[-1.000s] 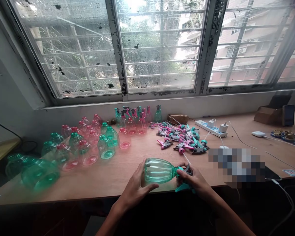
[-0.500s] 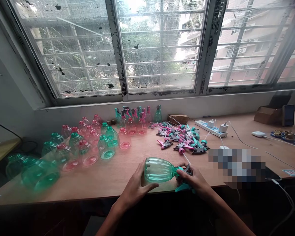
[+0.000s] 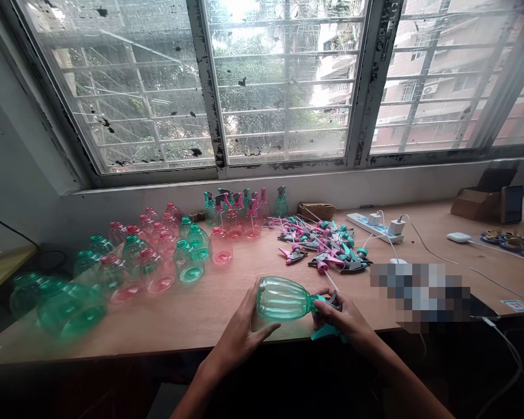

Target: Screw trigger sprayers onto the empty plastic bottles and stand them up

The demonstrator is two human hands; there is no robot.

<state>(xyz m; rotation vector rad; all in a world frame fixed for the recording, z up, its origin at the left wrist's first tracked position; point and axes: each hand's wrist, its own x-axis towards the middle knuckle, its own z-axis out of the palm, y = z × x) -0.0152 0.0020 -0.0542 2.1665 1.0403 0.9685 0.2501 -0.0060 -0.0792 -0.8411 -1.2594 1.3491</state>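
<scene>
A clear green spray bottle (image 3: 283, 298) lies on its side in the air above the table's front edge, its base to the left and its neck to the right. Around the neck, my right hand (image 3: 338, 314) grips the teal and black trigger sprayer head (image 3: 325, 332); its fingers are partly hidden. My left hand (image 3: 244, 326) is at the bottle's base, fingers stretched along the end and partly hidden behind it. The left thumb sticks out below the bottle, apart from it.
Pink and green bottles without heads (image 3: 151, 270) stand on the left of the wooden table (image 3: 227, 343). Bottles with sprayer heads (image 3: 252, 220) stand by the wall. Loose trigger heads (image 3: 327, 244) lie heaped mid-table. A power strip (image 3: 375, 228) and cables are to the right.
The bottle's base end has risen very slightly, and the left thumb has shifted a little. The right hand keeps its grip at the neck.
</scene>
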